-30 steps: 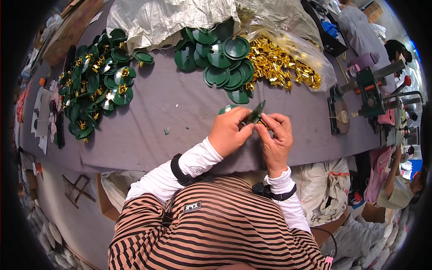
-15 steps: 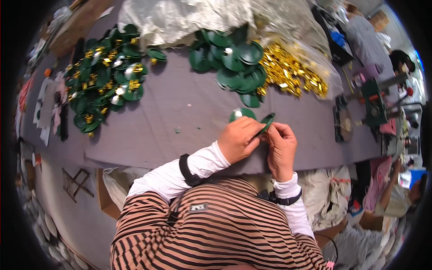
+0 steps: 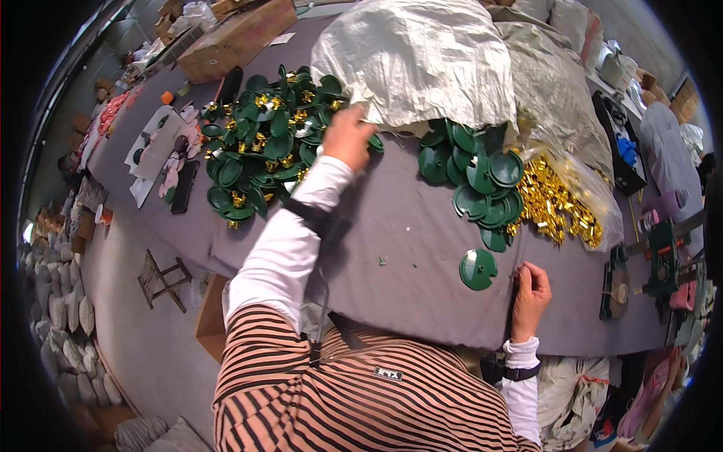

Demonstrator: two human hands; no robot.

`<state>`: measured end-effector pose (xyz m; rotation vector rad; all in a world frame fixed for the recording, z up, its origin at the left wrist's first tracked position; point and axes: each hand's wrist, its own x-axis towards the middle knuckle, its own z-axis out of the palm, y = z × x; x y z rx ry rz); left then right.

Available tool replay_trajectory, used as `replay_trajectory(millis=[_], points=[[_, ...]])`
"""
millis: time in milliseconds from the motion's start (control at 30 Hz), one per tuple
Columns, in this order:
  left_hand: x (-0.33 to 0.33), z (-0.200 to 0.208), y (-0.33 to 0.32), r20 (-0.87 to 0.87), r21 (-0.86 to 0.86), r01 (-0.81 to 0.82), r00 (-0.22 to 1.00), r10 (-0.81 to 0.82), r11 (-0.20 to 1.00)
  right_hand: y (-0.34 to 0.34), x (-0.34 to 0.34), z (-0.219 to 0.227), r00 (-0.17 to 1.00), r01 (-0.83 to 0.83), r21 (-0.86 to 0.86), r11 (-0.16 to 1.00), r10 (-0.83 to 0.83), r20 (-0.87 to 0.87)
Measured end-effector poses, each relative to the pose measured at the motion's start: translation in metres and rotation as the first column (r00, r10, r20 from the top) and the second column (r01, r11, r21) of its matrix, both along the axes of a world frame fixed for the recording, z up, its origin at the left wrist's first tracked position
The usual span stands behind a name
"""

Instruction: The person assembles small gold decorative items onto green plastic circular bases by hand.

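Observation:
My left hand (image 3: 349,142) reaches over the right edge of a heap of green plastic discs (image 3: 256,135) fitted with gold metal clips. Its fingers are apart with no disc seen in them, and one green disc (image 3: 376,143) lies against its right side. My right hand (image 3: 530,300) rests low over the table, thumb and fingertips pinched together; whatever they may hold is too small to make out. Left of it lies a single green disc with a slot (image 3: 478,269). Beyond are stacked plain green discs (image 3: 482,184) and a pile of loose gold clips (image 3: 553,200).
A white woven sack (image 3: 414,60) covers the far middle of the grey cloth-covered table (image 3: 392,301). A hand press (image 3: 663,256) stands at the right. A cardboard box (image 3: 237,41) and a dark phone-like slab (image 3: 184,187) are at the left; a folding stool (image 3: 162,280) stands on the floor.
My left hand has left the disc held between both hands and swung up and left to the clipped heap. My right hand stays near the front, now apart. The view has shifted left.

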<state>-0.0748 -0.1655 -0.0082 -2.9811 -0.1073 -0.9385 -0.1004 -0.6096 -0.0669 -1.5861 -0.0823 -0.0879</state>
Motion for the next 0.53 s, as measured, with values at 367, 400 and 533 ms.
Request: replay_trajectory(millis=[367,400,533], points=[[0.000,0.061,0.092,0.558,0.205,-0.412,0.795,0.240,0.888,0.005,0.000,0.002,1.000,-0.012,-0.060,0.998,0.011,-0.012],[0.000,0.069,0.092,0.563,0.114,-0.448,0.764,0.314,0.887,0.005,0.001,0.001,1.000,-0.019,-0.088,0.996,0.019,0.000],[0.016,0.063,0.052,0.357,-0.390,0.018,0.924,0.133,0.921,-0.001,0.002,-0.003,0.998,-0.017,-0.135,0.991,0.025,0.057]])
